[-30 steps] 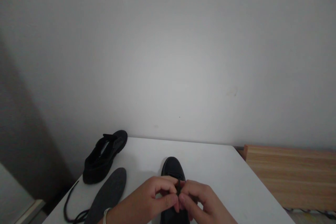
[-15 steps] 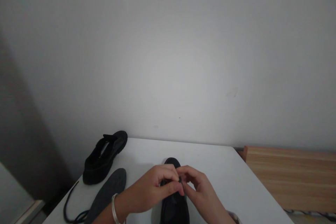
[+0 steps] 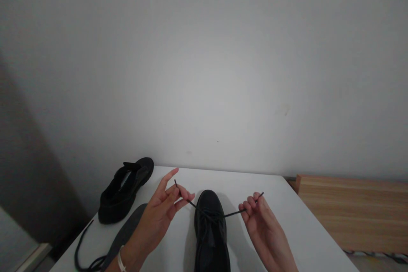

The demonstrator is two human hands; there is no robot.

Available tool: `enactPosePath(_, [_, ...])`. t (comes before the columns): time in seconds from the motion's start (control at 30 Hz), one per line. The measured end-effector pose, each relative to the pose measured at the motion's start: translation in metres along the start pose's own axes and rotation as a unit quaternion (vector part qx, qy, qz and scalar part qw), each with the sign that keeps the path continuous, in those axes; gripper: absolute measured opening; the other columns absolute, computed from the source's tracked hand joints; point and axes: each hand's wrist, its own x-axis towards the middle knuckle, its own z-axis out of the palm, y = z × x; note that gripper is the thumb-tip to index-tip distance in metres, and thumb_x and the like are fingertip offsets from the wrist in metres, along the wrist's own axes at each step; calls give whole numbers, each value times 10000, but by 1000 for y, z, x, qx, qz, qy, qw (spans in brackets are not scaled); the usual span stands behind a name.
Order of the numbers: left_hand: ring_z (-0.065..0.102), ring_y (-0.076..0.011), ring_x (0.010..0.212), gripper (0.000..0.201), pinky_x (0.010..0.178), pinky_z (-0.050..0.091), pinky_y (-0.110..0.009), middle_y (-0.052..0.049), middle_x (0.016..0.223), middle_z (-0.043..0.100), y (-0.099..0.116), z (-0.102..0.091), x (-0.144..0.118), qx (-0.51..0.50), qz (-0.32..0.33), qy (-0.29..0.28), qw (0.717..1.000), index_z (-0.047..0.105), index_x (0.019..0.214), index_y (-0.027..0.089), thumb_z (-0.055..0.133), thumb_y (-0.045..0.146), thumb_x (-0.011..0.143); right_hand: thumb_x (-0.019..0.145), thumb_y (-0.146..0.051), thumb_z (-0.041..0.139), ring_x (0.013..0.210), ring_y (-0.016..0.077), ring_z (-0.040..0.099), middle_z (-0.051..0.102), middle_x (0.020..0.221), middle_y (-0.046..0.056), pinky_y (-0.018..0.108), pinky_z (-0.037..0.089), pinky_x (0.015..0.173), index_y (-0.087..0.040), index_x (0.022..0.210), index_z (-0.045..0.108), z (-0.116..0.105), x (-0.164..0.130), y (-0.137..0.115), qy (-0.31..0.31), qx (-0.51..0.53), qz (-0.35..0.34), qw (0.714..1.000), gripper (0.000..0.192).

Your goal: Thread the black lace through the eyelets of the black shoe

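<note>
A black lace-up shoe [image 3: 210, 233] stands on the white table, its toe toward the wall. Its black shoelace [image 3: 232, 213] stretches out to both sides from the laced front. Left of the shoe, my left hand [image 3: 162, 206] pinches one end of the lace, with the index finger raised and the tip sticking up past the fingers. To the right, my right hand [image 3: 259, 216] is closed on the other end, whose tip pokes out above the thumb. Both strands look fairly taut.
A second black shoe [image 3: 119, 195] without its lace rests at the table's left. Beside it lie a dark grey insole [image 3: 129, 229], partly behind my left arm, and a loose black lace [image 3: 79, 250]. The white table [image 3: 296, 221] meets a grey wall; a wooden panel [image 3: 347, 212] is at right.
My hands were together over the shoe's front. Now they have moved apart, left and right, drawing the lace ends out sideways and uncovering the laced front.
</note>
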Motion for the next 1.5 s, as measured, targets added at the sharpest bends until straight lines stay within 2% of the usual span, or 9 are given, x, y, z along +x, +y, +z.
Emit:
enactPosePath(0.17, [555, -112, 659, 318, 696, 466, -258, 22, 704, 625, -12, -18, 3, 25, -11, 64, 998, 642, 923, 168, 793, 420, 799, 793, -529, 767, 582, 115, 420, 483, 661, -34, 258, 436, 585, -213, 860, 710, -24, -1, 4, -7, -147, -24, 989, 328])
enactPosePath(0.3, [529, -130, 626, 268, 628, 425, -245, 19, 646, 624, -19, -30, 2, 201, 20, 53, 978, 665, 828, 178, 731, 438, 829, 772, -618, 741, 600, 136, 459, 545, 613, -9, 263, 392, 585, -183, 870, 753, -42, -4, 9, -3, -298, -44, 954, 446])
enactPosePath(0.5, [639, -191, 813, 117, 754, 461, -282, -36, 837, 710, -27, -15, -13, 475, 76, -103, 871, 733, 850, 199, 630, 212, 903, 920, -519, 594, 796, 219, 653, 701, 781, 43, 314, 490, 757, -213, 982, 707, -32, -14, 12, -142, -470, -76, 868, 332])
enactPosePath(0.7, [621, -204, 856, 171, 762, 468, -290, -57, 860, 689, -40, -10, -21, 592, 144, -177, 773, 699, 893, 170, 560, 79, 933, 955, -267, 549, 719, 183, 629, 686, 808, 34, 270, 488, 665, -215, 865, 674, -27, -19, 20, -205, -604, -170, 751, 163])
enactPosePath(0.93, [591, -230, 886, 197, 766, 474, -337, -69, 909, 661, -41, -1, -26, 642, 203, -178, 718, 694, 894, 165, 561, 21, 905, 909, -39, 482, 797, 212, 634, 666, 858, 50, 317, 509, 706, -208, 895, 630, -14, -22, 20, -243, -682, -247, 644, 225])
enactPosePath(1.1, [589, -230, 855, 194, 712, 479, -327, -62, 870, 626, -48, -1, -27, 657, 209, -142, 710, 719, 859, 173, 602, 20, 885, 899, -36, 527, 879, 259, 620, 656, 979, 71, 396, 501, 743, -231, 906, 627, -11, -21, 21, -222, -718, -327, 573, 220])
enactPosePath(1.17, [603, -220, 826, 197, 696, 490, -314, -53, 833, 640, -52, -2, -26, 651, 199, -147, 718, 725, 899, 176, 599, 24, 894, 896, -31, 529, 833, 241, 634, 651, 936, 64, 363, 520, 708, -228, 896, 633, -11, -21, 22, -220, -720, -324, 573, 222])
enactPosePath(1.37, [658, -222, 804, 225, 706, 540, -324, -52, 827, 702, -57, -1, -29, 648, 197, -148, 721, 708, 924, 173, 530, 34, 928, 917, -16, 458, 783, 177, 702, 670, 912, 55, 247, 580, 693, -212, 1009, 668, -14, -26, 30, -248, -681, -258, 638, 302])
enactPosePath(1.5, [695, -235, 866, 213, 768, 584, -344, -77, 931, 723, -50, 9, -37, 659, 182, -146, 715, 682, 1099, 180, 549, 124, 942, 953, -77, 458, 851, 183, 719, 688, 977, 77, 260, 596, 765, -208, 1169, 633, -20, -31, 36, -253, -674, -259, 644, 308])
